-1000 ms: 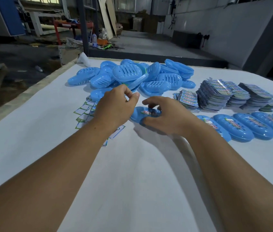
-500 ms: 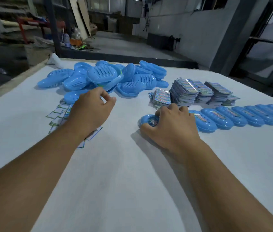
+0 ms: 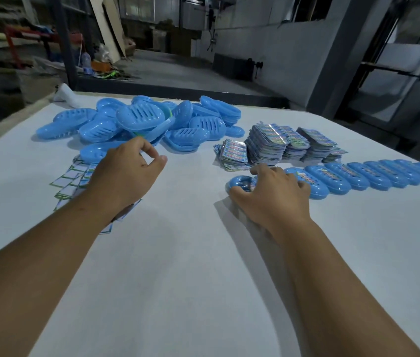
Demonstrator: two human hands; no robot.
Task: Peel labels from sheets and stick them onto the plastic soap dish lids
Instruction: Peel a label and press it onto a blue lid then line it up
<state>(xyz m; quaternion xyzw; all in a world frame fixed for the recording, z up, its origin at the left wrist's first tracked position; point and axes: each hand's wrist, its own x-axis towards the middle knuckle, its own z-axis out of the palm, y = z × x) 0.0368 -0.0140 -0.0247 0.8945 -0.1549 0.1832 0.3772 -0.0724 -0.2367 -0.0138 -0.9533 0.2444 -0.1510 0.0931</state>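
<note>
Lid [image 3: 241, 182] under my right hand [image 3: 273, 194] lies with its long axis running left to right, its right end just beside the row of labelled lids [image 3: 373, 173] on the table [image 3: 178, 266]. My right fingers [image 3: 239, 193] are spread flat, pressing down on it, not gripping. Next, I judge, comes a fresh lid: the unlabelled heap [image 3: 139, 122] sits just ahead of my left hand [image 3: 126, 173], the nearer one, which hovers loosely curled and holds nothing. Label sheets [image 3: 268, 143] stand just beyond my right hand.
</note>
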